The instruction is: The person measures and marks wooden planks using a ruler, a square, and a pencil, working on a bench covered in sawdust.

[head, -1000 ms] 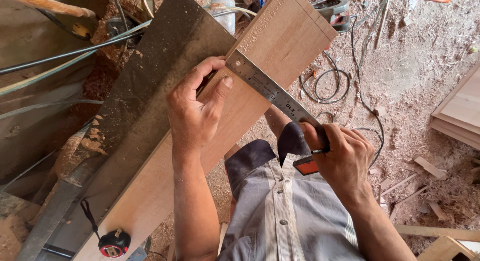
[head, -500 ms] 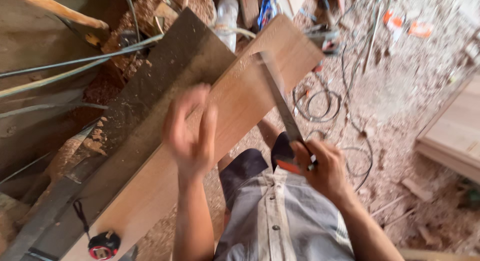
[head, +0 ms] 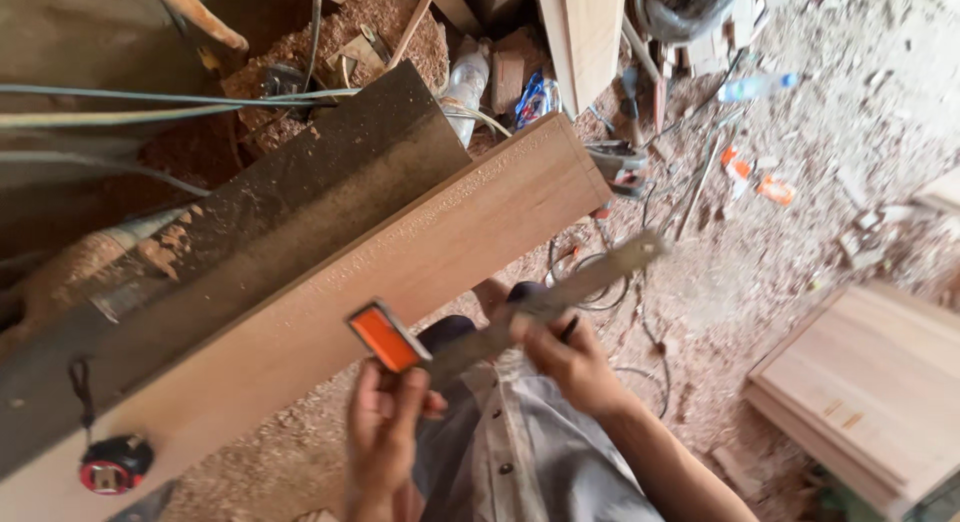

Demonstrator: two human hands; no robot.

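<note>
- Below the long plank (head: 330,312), over the person's lap, both hands are holding a try square (head: 500,327) clear of the wood.
- Left hand (head: 385,437) is gripping the square at its orange-faced stock (head: 385,337); the fingers are curling up around the stock from beneath, closed on it.
- Right hand (head: 570,357) is pinching the steel blade (head: 590,277) near its middle, fingers wrapped narrowly over the metal; a dark pencil-like object seems tucked between the fingers, though this is too small to confirm.
- Blade is pointing up and to the right, its tip hanging over the sawdust-covered floor (head: 800,232), apart from the plank.
- Plank is lying diagonally on the dusty machine table (head: 250,242), its squared end projecting toward the upper right, near cables and scattered tools.
- Tape measure (head: 112,464) is resting on the plank at its lower left, well apart from both hands.
- Stack of boards (head: 870,382) is sitting on the floor at the right.
- Handling advice: while carrying the square, keep one hand on the stock and one on the blade, as shown, so the blade is not flexing; seat the stock flush against the plank edge before trusting any line.
- Both forearms are reaching forward from the body, wrists bent slightly inward, the left lower than the right.
</note>
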